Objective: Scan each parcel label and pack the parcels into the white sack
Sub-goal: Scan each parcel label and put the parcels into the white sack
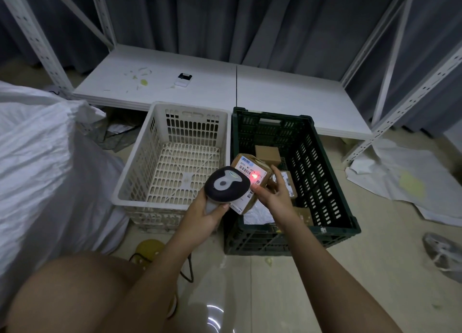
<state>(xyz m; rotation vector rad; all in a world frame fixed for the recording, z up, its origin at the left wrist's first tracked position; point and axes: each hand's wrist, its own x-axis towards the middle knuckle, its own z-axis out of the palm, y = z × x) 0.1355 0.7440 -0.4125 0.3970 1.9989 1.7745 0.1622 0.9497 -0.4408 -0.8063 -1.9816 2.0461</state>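
Scanning now: left hand (203, 214) wrapped round black-and-grey handheld scanner (227, 184), right hand (271, 195) pinching brown cardboard parcel (250, 175), label tilted up into red beam.

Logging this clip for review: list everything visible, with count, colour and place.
held parcel: one, brown with white label, over the crates, red scanner spot on it
scanner: one, black and grey, beside the held parcel
green crate: one, dark green, floor right
parcels in crate: several, brown, exact count unclear
white crate: one, floor centre
white sack: one, left
shelf: white, behind the crates
small device: one, black and white, on shelf
left hand: grips scanner
right hand: holds parcel
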